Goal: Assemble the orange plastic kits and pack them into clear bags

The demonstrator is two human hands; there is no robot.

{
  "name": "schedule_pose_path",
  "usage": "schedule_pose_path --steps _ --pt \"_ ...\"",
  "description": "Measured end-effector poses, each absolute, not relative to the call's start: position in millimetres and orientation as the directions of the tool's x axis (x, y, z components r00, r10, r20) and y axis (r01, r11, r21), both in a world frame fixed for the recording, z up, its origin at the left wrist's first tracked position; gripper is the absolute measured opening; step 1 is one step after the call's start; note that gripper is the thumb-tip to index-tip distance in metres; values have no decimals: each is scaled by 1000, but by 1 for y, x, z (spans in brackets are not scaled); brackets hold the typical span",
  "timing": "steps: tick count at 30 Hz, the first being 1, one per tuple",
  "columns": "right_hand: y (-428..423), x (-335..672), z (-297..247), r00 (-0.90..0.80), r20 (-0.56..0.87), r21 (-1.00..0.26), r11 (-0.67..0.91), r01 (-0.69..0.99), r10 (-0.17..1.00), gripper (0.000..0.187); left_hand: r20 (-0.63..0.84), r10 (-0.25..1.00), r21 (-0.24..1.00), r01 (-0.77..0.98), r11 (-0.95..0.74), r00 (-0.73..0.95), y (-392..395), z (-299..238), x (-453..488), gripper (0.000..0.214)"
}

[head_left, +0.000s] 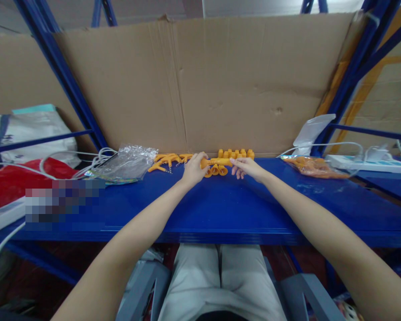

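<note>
An orange plastic rod-shaped piece [219,162] lies crosswise on the blue shelf [220,209], with small orange cone pieces [215,170] under it. My left hand [194,168] grips its left end with curled fingers. My right hand [246,167] pinches its right end. Behind the rod stands a row of small orange pegs [237,154]. Left of my left hand lie several orange Y-shaped pieces [167,161].
A crumpled clear plastic bag [127,164] and white cables [87,157] lie at the left. A bag of orange parts [312,166], a white power strip [367,164] and a white lid [312,130] are at the right. A cardboard sheet [220,84] backs the shelf.
</note>
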State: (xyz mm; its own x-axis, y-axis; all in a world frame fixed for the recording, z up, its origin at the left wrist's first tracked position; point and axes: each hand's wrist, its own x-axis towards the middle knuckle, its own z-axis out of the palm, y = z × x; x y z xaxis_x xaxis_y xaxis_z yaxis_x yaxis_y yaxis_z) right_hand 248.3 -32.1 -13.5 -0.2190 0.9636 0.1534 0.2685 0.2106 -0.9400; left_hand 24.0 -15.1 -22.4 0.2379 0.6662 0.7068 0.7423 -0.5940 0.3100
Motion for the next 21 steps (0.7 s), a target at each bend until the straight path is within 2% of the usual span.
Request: schedule_pose_path --steps 6,11,15,21 --pt "-34 250 -10 -177 111 -936 163 312 978 33 692 685 315 758 -571 228 -12 -18 21 22" --pt "-26 261 -15 -105 131 -890 164 426 986 28 736 668 362 771 -524 109 4 -11 0 24" --pt "-15 267 -26 -133 138 -820 189 541 981 25 714 700 440 774 -456 7 22 -12 -21 27" --pt "-12 265 -32 -200 160 -766 249 592 967 20 652 749 591 696 -408 -115 43 -22 -42 26"
